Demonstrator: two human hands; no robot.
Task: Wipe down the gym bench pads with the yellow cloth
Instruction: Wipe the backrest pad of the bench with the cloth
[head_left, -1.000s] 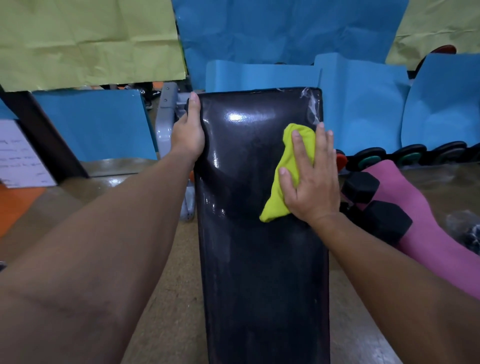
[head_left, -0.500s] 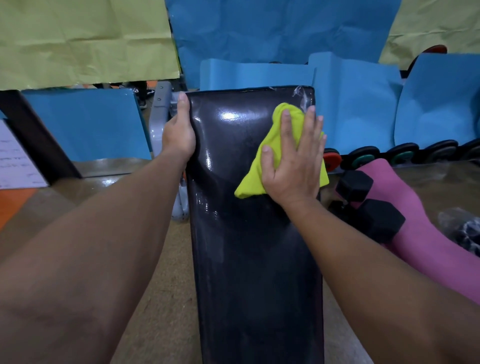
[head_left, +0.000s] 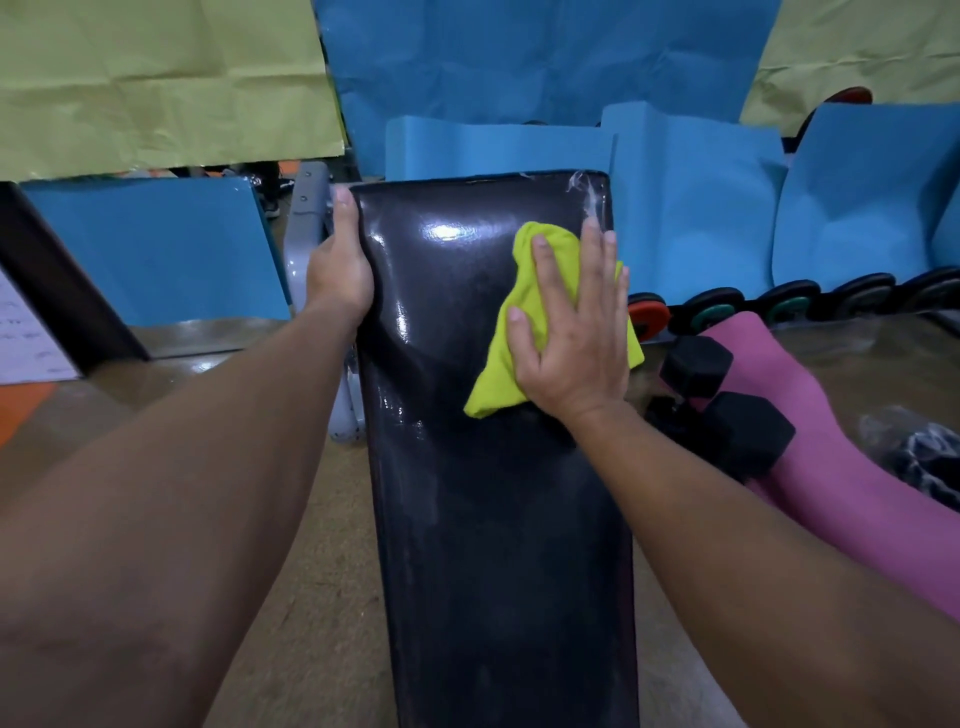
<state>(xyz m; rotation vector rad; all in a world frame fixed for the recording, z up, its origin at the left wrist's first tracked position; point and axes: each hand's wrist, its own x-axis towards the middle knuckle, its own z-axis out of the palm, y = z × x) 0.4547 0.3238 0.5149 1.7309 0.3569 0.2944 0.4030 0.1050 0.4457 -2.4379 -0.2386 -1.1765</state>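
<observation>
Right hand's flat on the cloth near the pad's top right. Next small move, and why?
Probably sweep the right hand and yellow cloth leftward across the bench pad toward the left hand, which grips the pad's left edge. The cloth sits at the right edge, and the glossy stretch to its left lies uncovered.

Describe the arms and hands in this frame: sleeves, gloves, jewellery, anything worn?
Both forearms are bare as far as the frame shows; no sleeve or cuff in view. The left hand and right hand wear no gloves. No watch, band or ring is visible on either wrist or on the fingers that show. Nails are short and unpainted.
</observation>
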